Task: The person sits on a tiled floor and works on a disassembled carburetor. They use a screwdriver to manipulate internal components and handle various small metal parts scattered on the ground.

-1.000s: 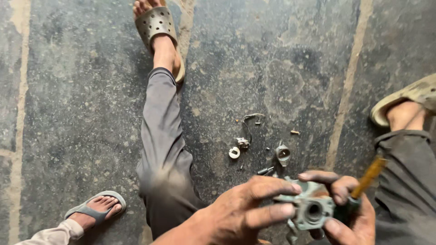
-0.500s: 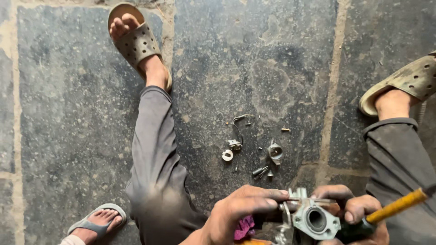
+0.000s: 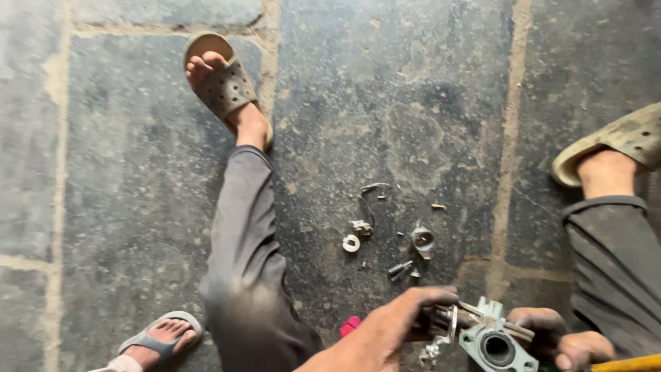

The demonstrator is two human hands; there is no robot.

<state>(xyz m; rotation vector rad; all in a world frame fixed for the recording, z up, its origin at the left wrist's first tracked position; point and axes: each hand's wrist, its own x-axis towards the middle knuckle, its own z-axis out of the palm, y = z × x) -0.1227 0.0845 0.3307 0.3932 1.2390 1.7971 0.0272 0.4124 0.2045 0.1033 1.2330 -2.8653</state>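
Above rough stone floor (image 3: 413,103), both hands' fingers (image 3: 427,297) clamp a cast-metal carburetor body (image 3: 492,341).

The light is soft and a bit dim, like daylight in the shade. No bright glare shows on the stone floor (image 3: 427,103). Shadows are faint (a darker patch sits near 1 o'clock). The knee (image 3: 241,303) at 7 o'clock looks smeared, and the hands at 5 o'clock are slightly blurry.

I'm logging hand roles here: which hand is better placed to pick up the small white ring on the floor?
Probably the left hand: it lies nearer the white ring, gripping only the metal part. The right hand is farther away and holds a yellow-handled tool.
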